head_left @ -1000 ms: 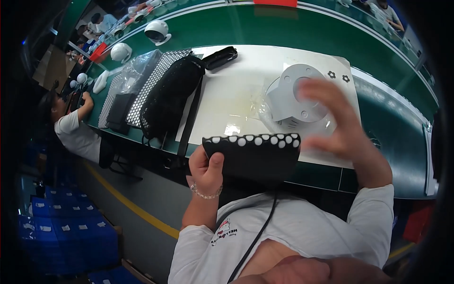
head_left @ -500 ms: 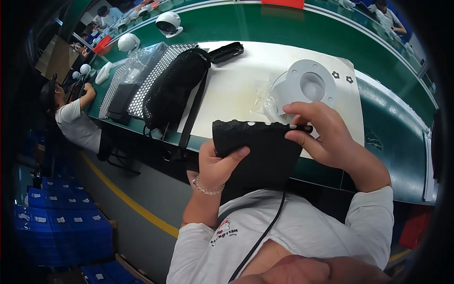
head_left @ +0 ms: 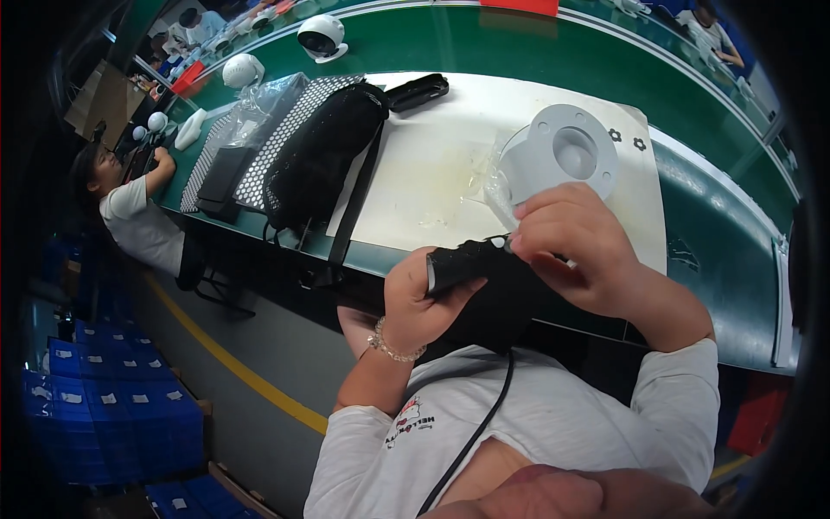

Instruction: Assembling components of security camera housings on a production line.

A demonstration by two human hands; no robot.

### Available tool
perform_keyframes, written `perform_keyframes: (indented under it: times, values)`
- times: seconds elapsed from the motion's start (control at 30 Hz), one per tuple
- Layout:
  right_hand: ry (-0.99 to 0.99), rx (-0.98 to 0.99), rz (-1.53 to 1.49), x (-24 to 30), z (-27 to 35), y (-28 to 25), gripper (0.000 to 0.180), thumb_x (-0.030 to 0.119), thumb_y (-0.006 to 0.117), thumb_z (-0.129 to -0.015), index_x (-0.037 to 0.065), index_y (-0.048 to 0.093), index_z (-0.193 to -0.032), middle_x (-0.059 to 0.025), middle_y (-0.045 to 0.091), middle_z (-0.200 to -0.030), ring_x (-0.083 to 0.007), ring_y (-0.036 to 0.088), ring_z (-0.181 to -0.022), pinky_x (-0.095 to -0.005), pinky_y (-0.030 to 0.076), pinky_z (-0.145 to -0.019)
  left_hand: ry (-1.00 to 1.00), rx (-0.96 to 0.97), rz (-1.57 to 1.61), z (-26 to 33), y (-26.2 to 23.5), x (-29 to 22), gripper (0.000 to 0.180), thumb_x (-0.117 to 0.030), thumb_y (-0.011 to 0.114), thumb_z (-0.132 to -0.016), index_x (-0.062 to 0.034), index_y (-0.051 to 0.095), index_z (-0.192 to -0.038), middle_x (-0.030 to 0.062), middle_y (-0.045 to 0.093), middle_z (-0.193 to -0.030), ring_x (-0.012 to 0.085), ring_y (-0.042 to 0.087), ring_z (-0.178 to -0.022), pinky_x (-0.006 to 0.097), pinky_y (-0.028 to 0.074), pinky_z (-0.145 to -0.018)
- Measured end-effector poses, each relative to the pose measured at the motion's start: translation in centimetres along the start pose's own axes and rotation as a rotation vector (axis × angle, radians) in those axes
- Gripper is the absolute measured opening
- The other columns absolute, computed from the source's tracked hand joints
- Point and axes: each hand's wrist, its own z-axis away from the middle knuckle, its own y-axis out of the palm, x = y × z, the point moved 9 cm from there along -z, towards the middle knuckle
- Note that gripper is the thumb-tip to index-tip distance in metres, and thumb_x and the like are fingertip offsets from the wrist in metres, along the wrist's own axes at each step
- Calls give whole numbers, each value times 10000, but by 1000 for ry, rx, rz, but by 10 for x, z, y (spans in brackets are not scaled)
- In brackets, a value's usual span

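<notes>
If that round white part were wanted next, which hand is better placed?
Probably the right hand: it is nearer the round white part, though it is busy at the black sheet. The left hand is farther off, its grip on that sheet.

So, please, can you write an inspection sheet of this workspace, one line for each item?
Surface: green workbench, white board on it.
Work items: black sheet-like piece, white dots at its edge; white flanged part on the board.
Clutter: black bag with strap, dotted sheets, clear plastic wrap.
Hands: left fingers hold the black piece; right fingers at its far edge, whether pinching unclear.
Cables: black cord over white shirt.
Surroundings: co-worker at left, blue boxes, yellow floor line.
</notes>
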Motion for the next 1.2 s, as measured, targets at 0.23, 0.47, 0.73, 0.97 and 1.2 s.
perform_keyframes:
  times: [0.23, 0.47, 0.73, 0.97, 1.2]
  values:
    - [2, -27, 20, -1, 0, -2, 355, -35, 655, -603, 76, 557, -926, -79, 568, -822, -240, 556, -802, -342, 418, -718, 17, 5, -6, -2, 6, -4, 225, 7, 691, -660, -43, 646, -875, 78, 618, -754, 194, 578, -643, 251, 435, -588]
    - [-98, 13, 109, 6, 4, 2, 321, -35, 638, -646, 67, 549, -938, -74, 553, -807, -237, 547, -756, -339, 418, -683, -143, 15, 142, 0, 11, 14, 232, -3, 685, -667, -45, 643, -892, 79, 626, -793, 197, 590, -687, 256, 443, -625]
    - [85, -121, -464, -9, 1, 4, 469, -90, 565, -703, 66, 452, -1130, -105, 529, -932, -238, 543, -844, -302, 453, -707, 78, 139, -84, -4, 21, -13, 223, -39, 714, -639, -51, 628, -845, 84, 584, -712, 243, 560, -636, 305, 433, -586]
    - [-36, 38, -233, 11, 0, 1, 529, -138, 528, -698, 58, 372, -1164, -121, 490, -961, -214, 536, -833, -301, 447, -692, 128, 206, -55, -5, 29, -11, 228, -52, 730, -617, -54, 616, -814, 82, 579, -713, 245, 559, -636, 314, 434, -588]
    - [46, -326, -204, -50, -2, -51, 660, -137, 508, -706, 114, 286, -1276, -81, 444, -965, -146, 495, -807, -284, 413, -727, -246, 180, 234, 0, 21, 35, 190, 14, 670, -696, -7, 629, -881, 56, 638, -799, 93, 570, -703, 221, 446, -634]
